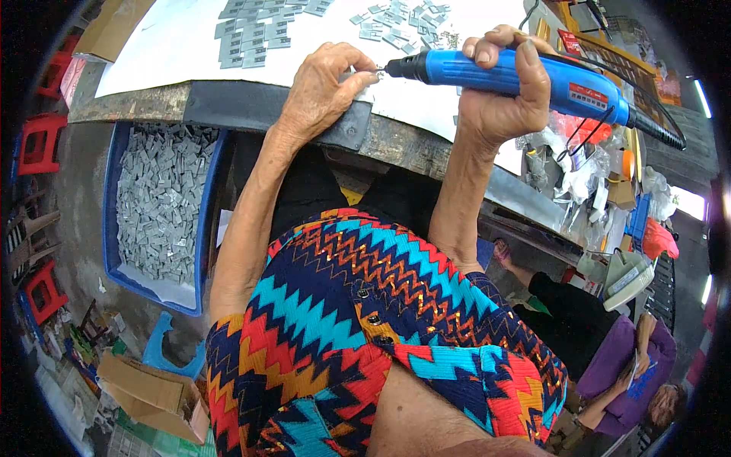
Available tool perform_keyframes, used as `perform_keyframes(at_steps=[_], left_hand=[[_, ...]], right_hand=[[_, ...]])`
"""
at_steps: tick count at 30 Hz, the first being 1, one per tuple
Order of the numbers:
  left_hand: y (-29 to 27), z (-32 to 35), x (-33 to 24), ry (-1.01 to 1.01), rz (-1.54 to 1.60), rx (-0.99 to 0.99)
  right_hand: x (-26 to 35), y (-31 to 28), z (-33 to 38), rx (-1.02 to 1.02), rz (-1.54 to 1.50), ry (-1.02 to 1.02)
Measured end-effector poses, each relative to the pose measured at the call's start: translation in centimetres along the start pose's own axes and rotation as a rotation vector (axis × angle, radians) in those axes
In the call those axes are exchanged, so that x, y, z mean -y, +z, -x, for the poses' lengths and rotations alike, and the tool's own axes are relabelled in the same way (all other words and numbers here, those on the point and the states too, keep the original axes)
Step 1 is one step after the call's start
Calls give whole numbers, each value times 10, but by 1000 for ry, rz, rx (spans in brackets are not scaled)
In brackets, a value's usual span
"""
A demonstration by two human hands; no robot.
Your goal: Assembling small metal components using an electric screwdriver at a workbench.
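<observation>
My right hand (496,113) is wrapped round a blue corded handheld power tool (476,70), pen-like, with a black nose and a thin metal bit. The tool lies nearly level, its nose pointing left. At the bit's tip, the thumb and forefinger of my left hand (318,90) are pinched together on a small grey part, mostly hidden by the fingers. That hand rests at the table's front edge, over a dark pad (251,110). Beyond it, flat grey parts (255,34) lie in close rows on the white table top (167,57). More grey parts (400,23) are scattered farther right.
Below the table at left stands a blue crate (114,221) full of grey parts. Red stools (42,143), a blue stool (156,343) and an open cardboard box (148,392) are on the left. Plastic bags (582,171) crowd the right. Another person in purple (609,373) sits at lower right.
</observation>
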State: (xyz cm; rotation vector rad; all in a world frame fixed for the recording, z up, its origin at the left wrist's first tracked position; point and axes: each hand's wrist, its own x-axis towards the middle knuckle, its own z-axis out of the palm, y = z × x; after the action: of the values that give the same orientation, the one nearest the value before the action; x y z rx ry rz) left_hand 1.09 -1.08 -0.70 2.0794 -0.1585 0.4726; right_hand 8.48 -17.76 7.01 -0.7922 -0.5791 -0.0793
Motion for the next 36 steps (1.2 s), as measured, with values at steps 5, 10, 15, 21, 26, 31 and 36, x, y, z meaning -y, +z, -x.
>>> perform_keyframes(at_steps=[5,10,15,21,26,31,36], left_hand=[[0,1,3,53,-29,-19],[-1,0,-1,11,-10,-22],[-9,4,-19,-185,232,-34],[-2,11,-21,-319,894,-88],[1,14,-18,-320,1114,-61],[4,18,-13,-325,1231,-58],[4,16,-15,-313,1267,-21]], right_hand=[[1,-1,-1,6,-16,0],[8,2,-3,12,-48,7],[20,21,-4,11,-92,-13],[35,29,-3,72,-131,-57],[38,31,-1,137,-108,-73],[35,33,1,136,-130,-64],[37,33,1,127,-120,-58]])
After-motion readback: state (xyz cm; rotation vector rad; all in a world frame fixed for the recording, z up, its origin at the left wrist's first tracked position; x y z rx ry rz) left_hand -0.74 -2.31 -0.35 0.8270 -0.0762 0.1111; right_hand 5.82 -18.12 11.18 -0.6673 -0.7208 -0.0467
